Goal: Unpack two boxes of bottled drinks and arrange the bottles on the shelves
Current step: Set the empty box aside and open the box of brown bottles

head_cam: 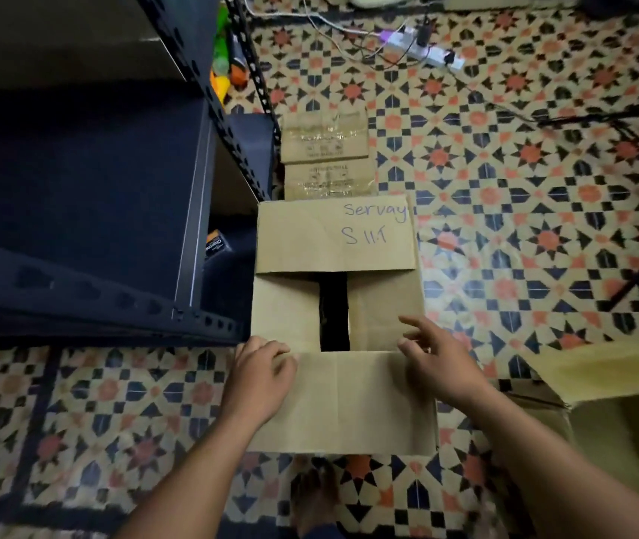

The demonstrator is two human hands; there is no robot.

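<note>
- The floor (543,188) is tiled in a busy pattern of orange stars and navy and cream shapes. A tall black metal shelving unit (201,227) stands along the left side.
- A brown cardboard box (294,305) sits on the floor right against the shelving unit's front corner and straight ahead of the person.
- Its far flap (310,239) is folded back away from the person and its near flap (349,402) lies open toward them. The two inner flaps are still down.
- A dark slot (334,313) is left between the inner flaps, and its long axis runs directly away from the person. No contents can be seen through it.
- The left hand (261,367) is at the near-left corner, fingers bent over the fold of the near flap. Whether it grips or only rests there cannot be told.
- The right hand (438,359) is blurred, with fingers spread wide and holding nothing. It hovers over the right inner flap, just right of the slot.
- Each hand is on its own side of the slot, so the likely next move is to lift the inner flaps outward, left and right.
- Blue handwriting on the far flap reads "servay" and below it roughly "S 11.T"; the last characters are unclear.
- A second brown cardboard box (601,367) stands open at the lower right.
- Two taped cardboard cartons (325,138) lie beyond the first box, their print too faint to read.
- Green and orange bottles (220,60) show on the shelving at the top, and a white power strip (430,52) lies on the floor beyond.
</note>
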